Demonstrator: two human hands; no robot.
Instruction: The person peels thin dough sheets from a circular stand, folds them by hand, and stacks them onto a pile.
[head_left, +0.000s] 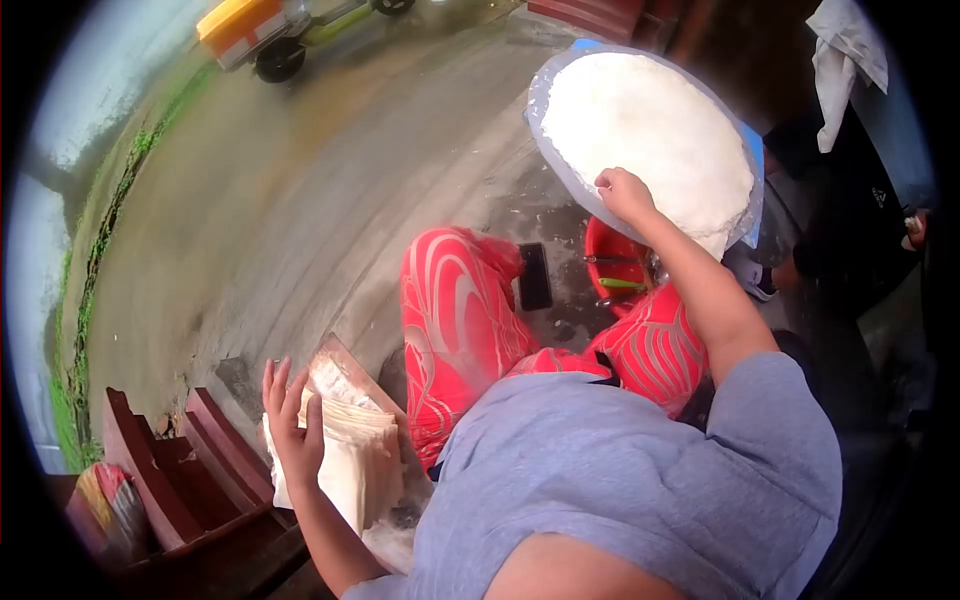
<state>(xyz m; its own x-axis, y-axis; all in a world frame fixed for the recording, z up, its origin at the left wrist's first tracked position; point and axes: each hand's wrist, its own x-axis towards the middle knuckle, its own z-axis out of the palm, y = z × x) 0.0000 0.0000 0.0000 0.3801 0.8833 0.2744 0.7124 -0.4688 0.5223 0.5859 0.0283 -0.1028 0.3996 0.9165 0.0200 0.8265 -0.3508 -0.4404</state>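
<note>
A large round tray (pixel 540 95) bears a wide white layer (pixel 650 130), perhaps dough or flour. My right hand (pixel 625 192) rests at the near left edge of this white layer, its fingers curled together; what they hold, if anything, is too small to make out. My left hand (pixel 293 425) is raised at the lower left with its fingers apart and nothing in it. Just beside and below it stands a stack of thin, pale sheets (pixel 365 455) on a floury board (pixel 345 377).
A black phone (pixel 535 277) lies on the ground between my knees. Under the tray's near edge is a red basin (pixel 605 255) with a green-handled tool (pixel 622 284). Dark red wooden pieces (pixel 150 470) stand lower left. Another person's foot (pixel 752 275) is at the right.
</note>
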